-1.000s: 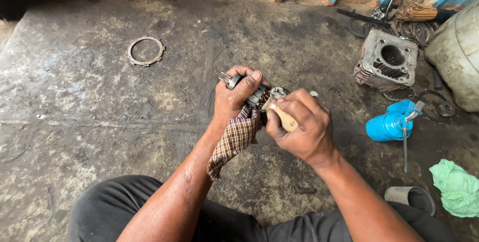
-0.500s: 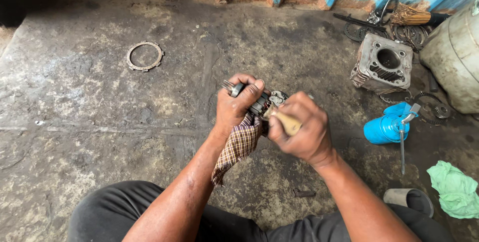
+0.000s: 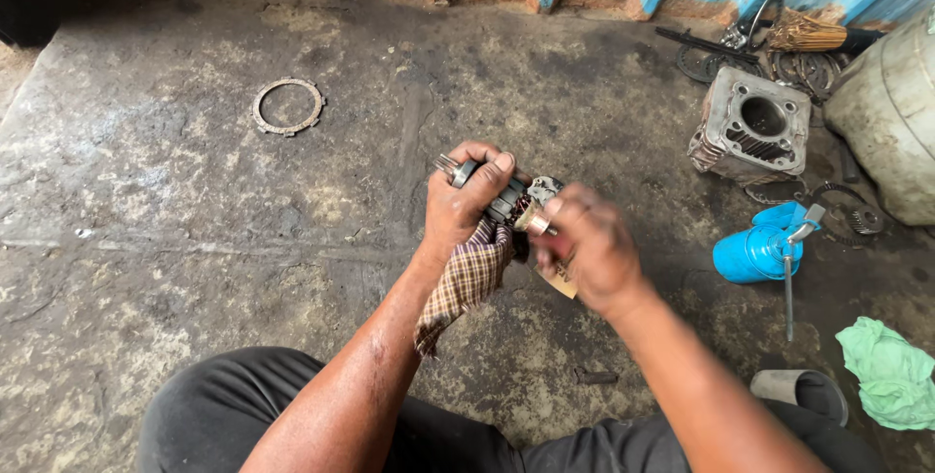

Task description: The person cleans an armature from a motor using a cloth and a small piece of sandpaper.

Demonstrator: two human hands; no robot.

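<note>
Left fingers: my left hand is wrapped tight around a dark metal shaft part, thumb over the top, one end sticking out past my knuckles.
Cloth: a checked rag hangs under that palm.
Right fingers: my right hand, blurred, is curled round a wooden-handled tool, its tip touching the part.
Floor: a toothed ring lies well apart; an engine cylinder and blue can sit to the right.

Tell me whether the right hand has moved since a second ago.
Yes. The right hand, blurred in motion, has dropped slightly toward the person, away from the metal part gripped by the left hand; the wooden handle now points downward.
</note>
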